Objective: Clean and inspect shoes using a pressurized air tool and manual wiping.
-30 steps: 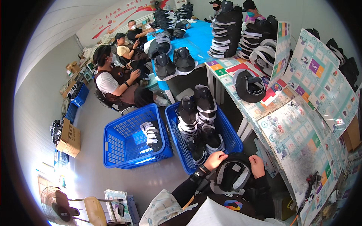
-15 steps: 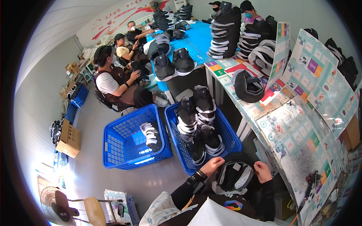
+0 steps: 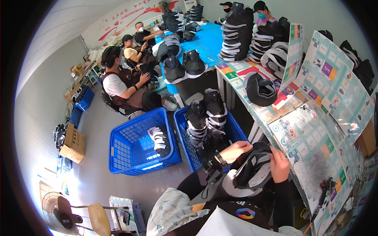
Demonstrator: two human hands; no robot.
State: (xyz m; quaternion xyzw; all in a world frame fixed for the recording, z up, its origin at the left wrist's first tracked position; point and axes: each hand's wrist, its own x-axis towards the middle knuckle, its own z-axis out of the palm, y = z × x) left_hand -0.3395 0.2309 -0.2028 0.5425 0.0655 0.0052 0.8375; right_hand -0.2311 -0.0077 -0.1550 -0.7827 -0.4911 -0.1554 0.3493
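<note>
A black cap with a white-grey brim (image 3: 252, 173) is between my hands in front of my body, tilted so its inner side and inner band show. My left hand (image 3: 235, 151) pinches its upper edge on the left. Around the band's right edge, my right hand (image 3: 280, 165) is closed, thumb up. Just beyond my left hand stands a blue plastic crate (image 3: 238, 131) holding stacks of black caps with white brims (image 3: 212, 106). My left wrist and sleeve cover part of that crate's near end.
To the left, a second blue crate (image 3: 128, 151) holds one short stack of caps. A table covered with printed sheets (image 3: 315, 145) runs along my right, carrying a single cap (image 3: 260, 89) and tall cap stacks (image 3: 235, 37). Several co-workers sit around a blue-covered table (image 3: 204, 37).
Both hands have lifted the cap up and slightly right. It has turned from facing me to a sideways tilt, and my left forearm now reaches over the crate's near end.
</note>
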